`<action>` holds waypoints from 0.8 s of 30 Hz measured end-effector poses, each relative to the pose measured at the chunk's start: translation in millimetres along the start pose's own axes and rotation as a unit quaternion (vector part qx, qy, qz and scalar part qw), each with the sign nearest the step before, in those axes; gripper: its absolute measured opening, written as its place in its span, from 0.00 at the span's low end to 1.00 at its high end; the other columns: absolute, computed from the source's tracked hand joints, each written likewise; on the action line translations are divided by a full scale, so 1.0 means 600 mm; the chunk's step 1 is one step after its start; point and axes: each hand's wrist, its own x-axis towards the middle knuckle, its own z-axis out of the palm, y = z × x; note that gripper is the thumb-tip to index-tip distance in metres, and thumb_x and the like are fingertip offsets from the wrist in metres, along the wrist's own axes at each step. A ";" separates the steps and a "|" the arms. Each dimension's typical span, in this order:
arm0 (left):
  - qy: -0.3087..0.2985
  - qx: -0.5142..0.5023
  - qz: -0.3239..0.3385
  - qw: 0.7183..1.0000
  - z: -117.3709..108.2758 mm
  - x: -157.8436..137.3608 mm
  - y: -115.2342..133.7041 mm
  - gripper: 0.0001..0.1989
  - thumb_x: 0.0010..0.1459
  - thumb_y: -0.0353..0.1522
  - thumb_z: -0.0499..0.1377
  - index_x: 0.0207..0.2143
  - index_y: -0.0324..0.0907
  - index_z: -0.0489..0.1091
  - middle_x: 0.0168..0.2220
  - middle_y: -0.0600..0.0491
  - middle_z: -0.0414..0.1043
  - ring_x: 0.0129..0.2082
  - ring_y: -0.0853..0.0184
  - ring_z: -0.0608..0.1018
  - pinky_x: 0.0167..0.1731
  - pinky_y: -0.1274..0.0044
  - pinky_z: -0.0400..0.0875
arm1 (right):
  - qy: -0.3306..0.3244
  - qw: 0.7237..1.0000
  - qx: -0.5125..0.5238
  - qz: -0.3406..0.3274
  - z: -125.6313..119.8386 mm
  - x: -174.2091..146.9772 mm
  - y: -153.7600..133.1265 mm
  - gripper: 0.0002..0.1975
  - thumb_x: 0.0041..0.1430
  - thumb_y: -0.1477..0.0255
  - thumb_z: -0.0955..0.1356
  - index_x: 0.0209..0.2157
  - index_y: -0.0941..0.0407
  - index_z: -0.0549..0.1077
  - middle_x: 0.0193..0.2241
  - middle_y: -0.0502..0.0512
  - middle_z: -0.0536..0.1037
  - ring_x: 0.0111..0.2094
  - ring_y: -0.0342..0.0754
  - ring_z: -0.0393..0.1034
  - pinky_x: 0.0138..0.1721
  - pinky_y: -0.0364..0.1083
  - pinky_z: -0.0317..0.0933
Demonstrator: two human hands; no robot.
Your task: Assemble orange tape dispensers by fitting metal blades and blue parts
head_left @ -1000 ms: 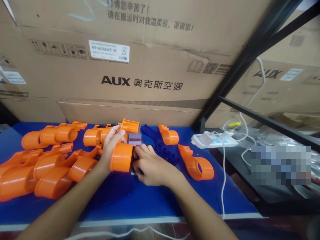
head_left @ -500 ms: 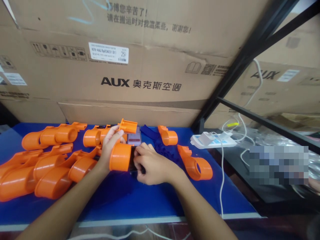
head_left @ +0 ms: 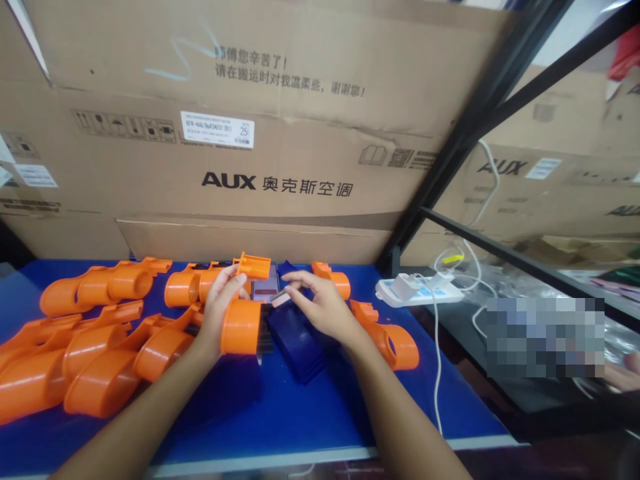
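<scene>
- R hand [head_left: 323, 301] now off orange part's [head_left: 241, 327] R end, pinching small flat piece [head_left: 281, 298]; work there prob. paused.
- L hand [head_left: 218, 308] grips orange part, approx. table centre.
- Blue sheets [head_left: 299, 341] now uncovered, just R.
- Black bit [head_left: 265, 339] at part's R end: mostly hidden, can't ID.
- Flat piece blurred; phone [head_left: 263, 287] partly covered.

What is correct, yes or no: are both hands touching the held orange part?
No, only the left hand holds the orange part; a visible gap separates the right hand from it.
</scene>
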 end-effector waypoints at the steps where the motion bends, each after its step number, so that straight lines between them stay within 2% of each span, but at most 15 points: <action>1: 0.002 -0.002 -0.004 1.000 0.001 -0.001 -0.001 0.24 0.51 0.43 0.70 0.47 0.45 0.70 0.20 0.60 0.67 0.17 0.74 0.67 0.20 0.83 0.63 | 0.034 0.999 0.025 -0.004 0.002 0.002 0.005 0.12 0.66 0.66 0.68 0.49 0.53 0.76 0.36 0.53 0.83 0.40 0.49 0.78 0.47 0.50 0.68; 5: 0.003 -0.013 -0.025 1.000 0.005 -0.007 -0.005 0.30 0.50 0.43 0.71 0.53 0.43 0.69 0.20 0.60 0.68 0.17 0.73 0.68 0.21 0.82 0.64 | 0.140 0.982 0.124 0.005 0.009 0.007 0.016 0.14 0.63 0.64 0.72 0.49 0.53 0.76 0.39 0.55 0.84 0.43 0.51 0.78 0.47 0.50 0.69; 8: 0.001 0.005 -0.027 1.000 0.007 -0.011 -0.007 0.31 0.51 0.43 0.70 0.54 0.43 0.68 0.21 0.58 0.70 0.19 0.71 0.71 0.22 0.81 0.66 | 0.177 0.969 0.171 0.030 0.012 0.009 0.014 0.15 0.61 0.63 0.73 0.48 0.53 0.78 0.39 0.56 0.84 0.40 0.51 0.79 0.44 0.50 0.70; 11: 0.011 0.038 -0.014 0.999 0.009 -0.015 -0.007 0.32 0.51 0.43 0.70 0.56 0.42 0.68 0.22 0.56 0.73 0.20 0.69 0.73 0.22 0.80 0.66 | 0.204 0.957 0.201 0.052 0.014 0.010 0.010 0.15 0.59 0.62 0.74 0.46 0.54 0.79 0.33 0.54 0.83 0.34 0.49 0.78 0.38 0.48 0.70; 18: 0.020 0.038 -0.011 0.999 0.018 -0.017 -0.003 0.31 0.45 0.43 0.73 0.51 0.40 0.73 0.24 0.56 0.74 0.20 0.69 0.75 0.23 0.79 0.69 | 0.218 0.946 0.228 0.073 0.020 0.014 0.015 0.15 0.58 0.63 0.75 0.44 0.55 0.79 0.27 0.52 0.81 0.28 0.46 0.74 0.30 0.44 0.65; 24: 0.009 0.014 -0.013 1.000 0.022 -0.023 0.004 0.25 0.48 0.42 0.72 0.46 0.41 0.75 0.25 0.56 0.75 0.20 0.70 0.75 0.23 0.79 0.70 | 0.224 0.947 0.217 0.078 0.024 0.015 0.024 0.16 0.57 0.62 0.74 0.43 0.55 0.78 0.25 0.50 0.80 0.28 0.46 0.74 0.29 0.43 0.64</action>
